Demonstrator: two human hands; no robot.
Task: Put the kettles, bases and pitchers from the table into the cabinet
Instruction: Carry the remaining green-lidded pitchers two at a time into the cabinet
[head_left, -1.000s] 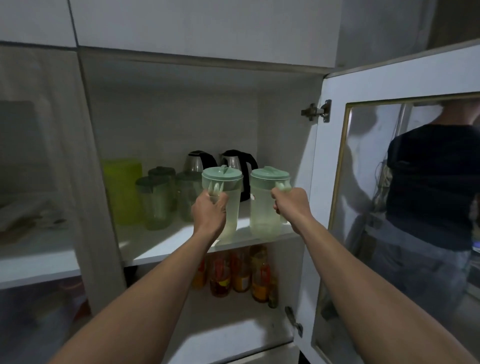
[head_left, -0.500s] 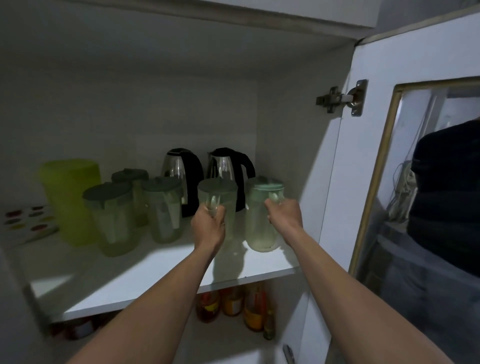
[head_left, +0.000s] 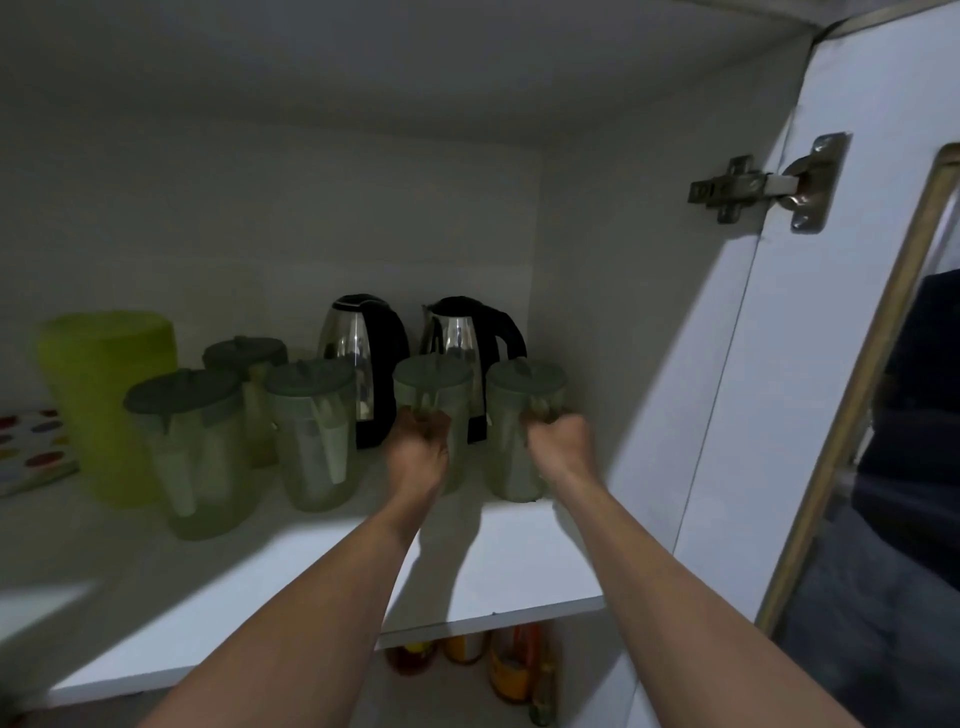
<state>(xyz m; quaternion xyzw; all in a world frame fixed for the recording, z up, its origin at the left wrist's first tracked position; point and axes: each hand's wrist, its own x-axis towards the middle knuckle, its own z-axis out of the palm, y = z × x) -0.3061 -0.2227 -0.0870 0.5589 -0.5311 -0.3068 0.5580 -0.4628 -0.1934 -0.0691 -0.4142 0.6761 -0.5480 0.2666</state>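
Both hands grip pitcher handles: left hand (head_left: 418, 441) on the left pitcher (head_left: 434, 415), right hand (head_left: 558, 441) on the right pitcher (head_left: 524, 431), both standing on the cabinet shelf (head_left: 467, 582) just before two kettles (head_left: 363, 358).

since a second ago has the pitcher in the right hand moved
Yes. The right hand has carried its pitcher from the shelf front edge deeper in, right up to the right kettle.
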